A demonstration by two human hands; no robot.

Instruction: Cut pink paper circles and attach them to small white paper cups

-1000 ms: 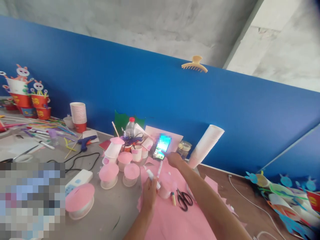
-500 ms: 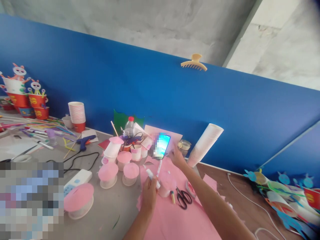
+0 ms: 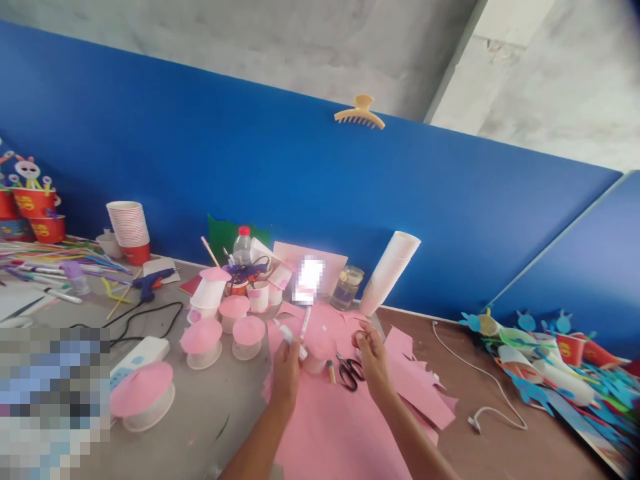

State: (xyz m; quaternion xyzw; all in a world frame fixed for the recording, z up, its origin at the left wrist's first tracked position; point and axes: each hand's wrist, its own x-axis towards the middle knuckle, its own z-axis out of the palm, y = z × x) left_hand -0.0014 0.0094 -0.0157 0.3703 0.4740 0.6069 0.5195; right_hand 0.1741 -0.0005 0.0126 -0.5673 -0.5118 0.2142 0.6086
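My left hand (image 3: 286,379) is closed around a white tube (image 3: 292,341), which sticks out above the fingers. Just beyond it, a thin white stick (image 3: 305,322) slants up toward the phone (image 3: 309,280); whether my hand touches the stick is unclear. My right hand (image 3: 374,357) hovers above the pink paper (image 3: 345,433) with fingers curled together; anything in them is too small to make out. Between my hands stand a pink-topped paper cup (image 3: 320,345), a small yellowish stick with a dark end (image 3: 331,372) and black-handled scissors (image 3: 350,373).
Several pink-topped cups (image 3: 201,341) stand at left, near a power strip (image 3: 140,360) and a blue glue gun (image 3: 150,283). A glass jar (image 3: 347,288) and a leaning stack of white cups (image 3: 393,273) are behind. A white cable (image 3: 480,380) lies at right.
My right hand has drawn back from the phone, down and toward me, with its fingers curling in. The phone screen went from blue to white. The view has turned slightly right.
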